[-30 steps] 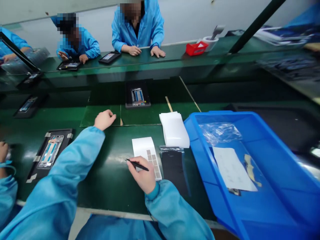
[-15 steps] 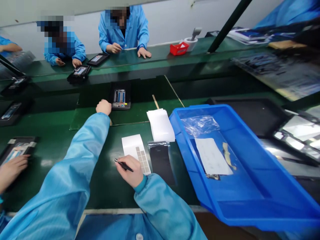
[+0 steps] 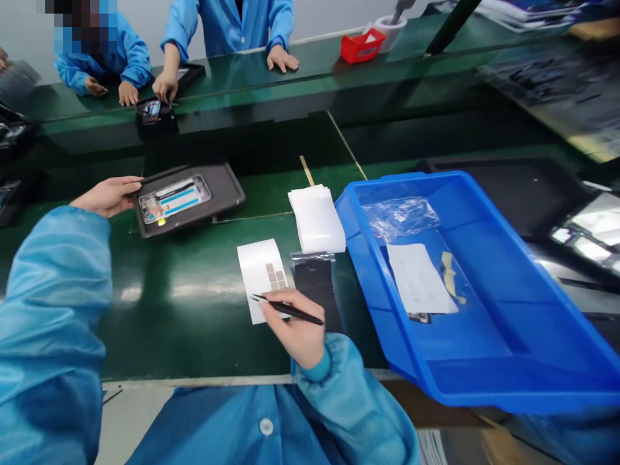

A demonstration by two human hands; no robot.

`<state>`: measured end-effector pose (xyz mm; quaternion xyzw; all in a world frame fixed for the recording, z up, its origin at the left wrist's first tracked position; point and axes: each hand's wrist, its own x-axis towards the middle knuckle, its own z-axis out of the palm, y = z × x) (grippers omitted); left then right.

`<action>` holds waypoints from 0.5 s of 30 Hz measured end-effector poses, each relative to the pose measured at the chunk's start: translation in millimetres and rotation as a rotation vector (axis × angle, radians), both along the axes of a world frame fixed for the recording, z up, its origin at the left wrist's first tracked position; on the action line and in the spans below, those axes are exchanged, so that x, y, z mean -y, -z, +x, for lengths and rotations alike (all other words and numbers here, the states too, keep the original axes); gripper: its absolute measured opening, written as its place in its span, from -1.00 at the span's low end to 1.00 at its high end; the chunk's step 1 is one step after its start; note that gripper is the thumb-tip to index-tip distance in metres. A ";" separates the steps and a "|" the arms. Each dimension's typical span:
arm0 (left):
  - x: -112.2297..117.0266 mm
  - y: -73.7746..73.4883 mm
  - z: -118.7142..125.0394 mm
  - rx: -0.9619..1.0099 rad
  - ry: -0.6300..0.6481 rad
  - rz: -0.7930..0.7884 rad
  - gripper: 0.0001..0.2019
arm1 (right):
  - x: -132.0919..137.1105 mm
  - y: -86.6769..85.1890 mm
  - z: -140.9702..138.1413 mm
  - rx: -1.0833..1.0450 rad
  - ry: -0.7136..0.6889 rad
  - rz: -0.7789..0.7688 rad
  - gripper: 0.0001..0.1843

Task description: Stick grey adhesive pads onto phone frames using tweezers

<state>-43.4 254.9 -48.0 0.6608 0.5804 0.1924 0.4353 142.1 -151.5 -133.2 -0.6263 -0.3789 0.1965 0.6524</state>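
My left hand grips the left end of a black tray, which is tilted and seems raised off the bench. In the tray lies a phone frame with blue strips and a small yellow tab. Between the fingers of my right hand is a pair of black tweezers, tips pointing left. The tips are over a white sticker sheet with rows of small grey-brown squares, partly covered by my hand. Right beside it lies a dark sheet in a clear bag.
A stack of white paper lies behind the sticker sheet. To the right stands a blue bin holding clear plastic and paper. Across the bench, co-workers in blue handle similar trays, near a red box.
My left hand has moved left with the black tray, which is now turned and tilted. My right hand has shifted right, bringing the tweezers over the sticker sheet. The view has tipped down.
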 end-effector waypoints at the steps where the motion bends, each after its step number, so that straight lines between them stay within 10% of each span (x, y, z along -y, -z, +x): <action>1: -1.0 -4.5 -4.6 -0.042 0.078 -0.103 -0.75 | 5.9 0.0 7.6 -0.019 0.044 -0.029 -0.89; 9: 41.2 -2.6 58.5 -0.569 1.238 -0.348 -0.79 | 13.7 19.9 59.0 -0.116 0.088 -0.186 -0.87; 12: 80.2 6.4 92.0 -0.659 1.389 -0.151 -0.72 | 5.1 24.5 67.1 -0.072 -0.017 -0.229 -0.86; 15: 128.1 21.6 112.8 -0.715 1.225 0.415 -0.67 | -7.3 29.1 73.4 -0.003 -0.066 -0.229 -0.85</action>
